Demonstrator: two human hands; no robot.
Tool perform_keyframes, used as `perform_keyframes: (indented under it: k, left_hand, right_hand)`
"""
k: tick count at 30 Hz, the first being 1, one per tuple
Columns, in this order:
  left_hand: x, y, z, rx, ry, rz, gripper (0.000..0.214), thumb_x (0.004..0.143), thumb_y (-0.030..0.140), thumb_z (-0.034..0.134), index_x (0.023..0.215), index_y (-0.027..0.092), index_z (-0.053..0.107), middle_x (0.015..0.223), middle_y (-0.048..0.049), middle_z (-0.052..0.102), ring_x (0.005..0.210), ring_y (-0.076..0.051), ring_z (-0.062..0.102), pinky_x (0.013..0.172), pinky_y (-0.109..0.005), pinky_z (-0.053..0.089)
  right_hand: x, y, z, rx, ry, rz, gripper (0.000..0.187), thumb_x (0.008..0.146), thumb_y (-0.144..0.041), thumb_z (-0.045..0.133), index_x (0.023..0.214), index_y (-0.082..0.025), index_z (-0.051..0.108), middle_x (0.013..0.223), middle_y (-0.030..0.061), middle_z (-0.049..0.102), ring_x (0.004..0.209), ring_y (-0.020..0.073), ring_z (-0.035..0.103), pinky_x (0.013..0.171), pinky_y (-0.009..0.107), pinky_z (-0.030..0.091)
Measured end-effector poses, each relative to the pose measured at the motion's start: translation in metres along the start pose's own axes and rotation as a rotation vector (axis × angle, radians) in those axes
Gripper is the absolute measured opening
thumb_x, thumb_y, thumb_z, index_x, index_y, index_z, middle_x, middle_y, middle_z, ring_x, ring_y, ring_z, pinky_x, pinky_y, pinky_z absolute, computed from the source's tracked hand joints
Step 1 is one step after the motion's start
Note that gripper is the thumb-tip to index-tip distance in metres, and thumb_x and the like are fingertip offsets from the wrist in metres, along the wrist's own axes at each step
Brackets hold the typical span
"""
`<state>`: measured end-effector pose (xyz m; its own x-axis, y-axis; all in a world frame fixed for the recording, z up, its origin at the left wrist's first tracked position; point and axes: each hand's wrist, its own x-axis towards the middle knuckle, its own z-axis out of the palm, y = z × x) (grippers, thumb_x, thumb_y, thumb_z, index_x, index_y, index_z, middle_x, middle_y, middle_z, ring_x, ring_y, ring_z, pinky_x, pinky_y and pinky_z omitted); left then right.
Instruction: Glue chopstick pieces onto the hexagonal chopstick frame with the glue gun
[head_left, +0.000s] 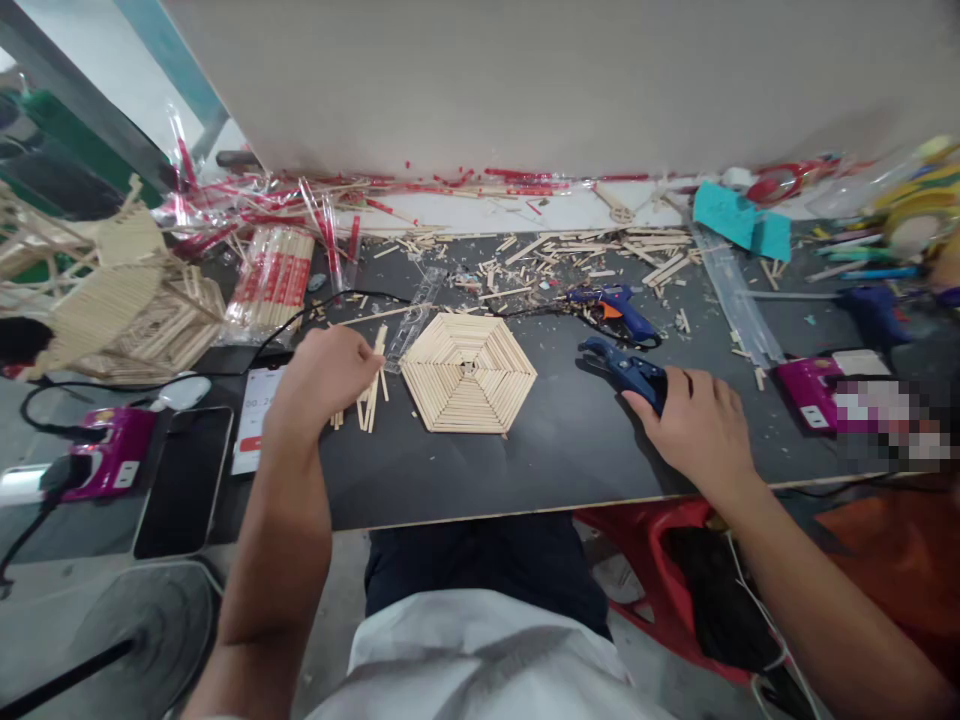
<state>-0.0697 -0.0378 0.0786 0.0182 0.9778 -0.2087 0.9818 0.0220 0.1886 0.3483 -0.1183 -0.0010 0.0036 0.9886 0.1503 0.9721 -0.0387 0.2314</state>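
A hexagonal panel of thin wooden sticks (469, 405), laid in rings around a small hole, lies flat on the dark table. Left of it, my left hand (330, 375) is closed in a pinch over a small pile of cut sticks (367, 412). A wooden stick (381, 338) shows at its fingertips, partly hidden by them. On the right, my right hand (701, 420) is wrapped around the handles of a blue hand cutter (619, 368), whose head points left toward the panel.
Behind the panel lie a blue glue gun (622, 312) and scattered stick offcuts (525, 265). Packed sticks (271, 280) and a larger stick model (120, 290) stand left. Two phones, one black (184, 480), and purple power sockets (112, 450) sit near the left edge.
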Motion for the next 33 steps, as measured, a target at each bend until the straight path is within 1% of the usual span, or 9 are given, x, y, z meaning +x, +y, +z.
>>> perform_keyframes:
  k: [5,8,12,16,20,23,26,29,33]
  left_hand:
    - [-0.013,0.004,-0.008,0.157,0.039,-0.223,0.030,0.093,0.034,0.056,0.089,0.015,0.078,0.101,-0.0212,0.076,0.100,-0.039,0.071,0.086,-0.047,0.055]
    - [-0.018,0.012,-0.004,0.149,0.068,-0.295,0.030,0.094,0.031,0.057,0.104,0.012,0.077,0.114,-0.0266,0.072,0.106,-0.042,0.070,0.088,-0.052,0.056]
    - [-0.016,0.015,0.001,0.155,0.095,-0.285,0.033,0.095,0.029,0.054,0.108,0.009,0.076,0.113,-0.0287,0.071,0.107,-0.045,0.070,0.087,-0.055,0.056]
    - [-0.011,0.008,0.007,0.157,0.068,-0.185,0.034,0.095,0.029,0.047,0.101,0.013,0.076,0.106,-0.0245,0.074,0.099,-0.041,0.071,0.081,-0.049,0.055]
    - [-0.009,-0.001,0.014,0.080,-0.016,-0.116,0.026,0.089,0.034,0.055,0.083,0.018,0.074,0.085,-0.0178,0.075,0.086,-0.036,0.071,0.075,-0.043,0.052]
    - [-0.010,-0.003,0.018,0.062,-0.076,-0.108,0.024,0.086,0.037,0.060,0.073,0.020,0.071,0.073,-0.0146,0.072,0.080,-0.035,0.070,0.073,-0.042,0.050]
    - [-0.010,-0.004,0.020,0.077,-0.099,-0.127,0.022,0.082,0.036,0.063,0.067,0.020,0.069,0.067,-0.0129,0.069,0.076,-0.033,0.069,0.073,-0.040,0.050]
    - [-0.010,-0.004,0.022,0.091,-0.093,-0.135,0.020,0.079,0.034,0.065,0.065,0.021,0.069,0.062,-0.0119,0.067,0.075,-0.032,0.069,0.073,-0.038,0.051]
    - [-0.012,-0.005,0.019,0.139,-0.133,-0.119,0.021,0.078,0.034,0.064,0.062,0.021,0.067,0.062,-0.0116,0.066,0.078,-0.032,0.070,0.075,-0.037,0.051]
  right_hand:
    - [-0.004,0.004,0.010,0.065,0.087,0.007,0.068,0.101,-0.051,0.046,0.141,0.004,0.051,0.132,0.0318,0.063,0.120,0.0456,0.061,0.097,0.054,0.049]
    - [-0.006,0.002,0.009,0.111,0.139,0.000,0.060,0.101,-0.045,0.049,0.136,0.003,0.058,0.137,0.0314,0.061,0.125,0.0469,0.058,0.101,0.057,0.048]
    - [0.002,-0.014,-0.002,0.274,0.255,-0.060,0.039,0.099,-0.037,0.055,0.119,-0.007,0.070,0.125,0.0229,0.069,0.117,0.0395,0.063,0.103,0.053,0.050]
    - [0.033,-0.049,-0.022,0.492,0.343,-0.219,0.028,0.100,-0.029,0.054,0.112,-0.012,0.072,0.112,0.0178,0.072,0.109,0.0322,0.065,0.100,0.047,0.052]
    - [0.092,-0.093,-0.035,0.596,0.259,-0.331,0.028,0.101,-0.023,0.048,0.107,-0.016,0.075,0.106,0.0150,0.072,0.106,0.0305,0.064,0.101,0.050,0.050]
    - [0.141,-0.121,-0.033,0.537,0.152,-0.375,0.030,0.100,-0.016,0.046,0.101,-0.013,0.077,0.102,0.0157,0.071,0.103,0.0288,0.062,0.102,0.047,0.047]
    - [0.177,-0.141,-0.026,0.429,0.071,-0.405,0.030,0.098,-0.010,0.047,0.103,-0.013,0.077,0.103,0.0158,0.070,0.102,0.0279,0.061,0.099,0.045,0.046]
    - [0.193,-0.151,-0.020,0.361,0.002,-0.412,0.024,0.094,-0.005,0.054,0.098,-0.011,0.077,0.103,0.0167,0.071,0.103,0.0293,0.061,0.093,0.043,0.047]
    - [0.195,-0.154,-0.017,0.361,-0.021,-0.426,0.021,0.091,-0.003,0.056,0.093,-0.010,0.076,0.096,0.0163,0.072,0.099,0.0289,0.062,0.088,0.041,0.048]
